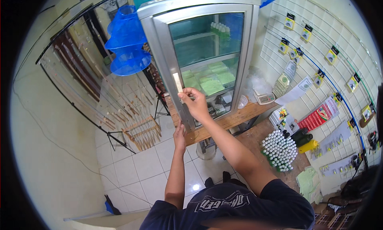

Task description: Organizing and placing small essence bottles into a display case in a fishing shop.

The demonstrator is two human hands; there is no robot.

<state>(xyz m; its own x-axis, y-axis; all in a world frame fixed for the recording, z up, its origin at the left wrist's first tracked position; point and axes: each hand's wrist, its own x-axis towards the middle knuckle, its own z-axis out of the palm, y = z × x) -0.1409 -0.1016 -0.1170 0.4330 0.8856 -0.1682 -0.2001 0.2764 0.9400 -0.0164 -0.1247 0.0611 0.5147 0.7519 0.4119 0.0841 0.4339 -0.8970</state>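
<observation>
A tall silver display fridge (161, 42) with a glass door stands on a wooden bench (235, 118) in front of me. My right hand (193, 102) is raised at the door's left frame, its fingers pinched at the lower end of the pale door handle (177, 83). My left hand (179, 136) is lower, flat against the bottom left corner of the fridge at the bench edge. Behind the glass lie green packets (211, 84) and a row of small bottles (220, 29).
A rack of fishing rods (91, 82) leans at the left, with blue nets (127, 42) hanging above. A small scale (264, 97) sits on the bench. Several white-capped bottles (279, 150) stand at the right. Packaged goods hang on the white wall grid (319, 58).
</observation>
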